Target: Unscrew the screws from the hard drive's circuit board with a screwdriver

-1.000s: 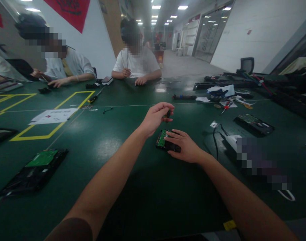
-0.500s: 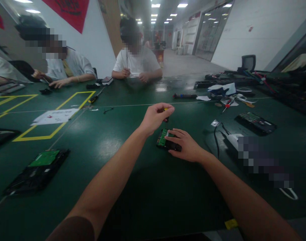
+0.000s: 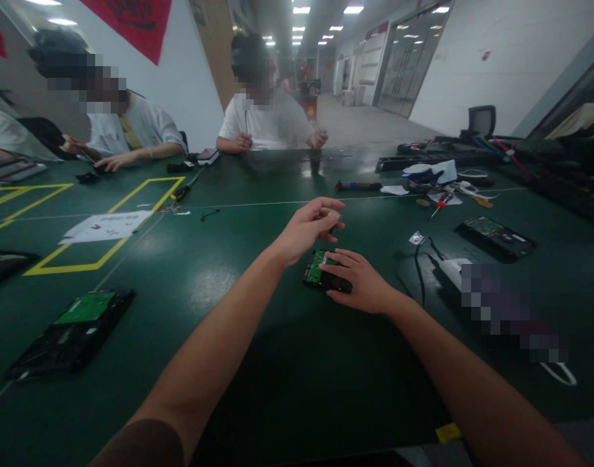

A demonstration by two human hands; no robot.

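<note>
My left hand (image 3: pixel 312 227) is raised just above and behind a small black device with a green circuit board (image 3: pixel 316 269). Its fingers curl around a small screwdriver (image 3: pixel 331 215), of which only a yellow end and a bit of dark handle show; the tip is hidden. My right hand (image 3: pixel 358 279) lies on the right part of the device, fingers spread over its board and black casing, pressing it to the green table (image 3: pixel 258 389).
Left lies a larger opened black device (image 3: pixel 78 337); another (image 3: pixel 496 238) lies right, beside a white power strip (image 3: pixel 457 267). A yellow-black screwdriver (image 3: pixel 180 193) and paper sheet (image 3: pixel 102 227) lie far left. Two people (image 3: pixel 262 120) (image 3: pixel 131 126) sit opposite.
My left fingers have loosened and spread a little around the screwdriver, the hand shifting slightly right. My right hand stays on the device. The person opposite has moved one hand outward.
</note>
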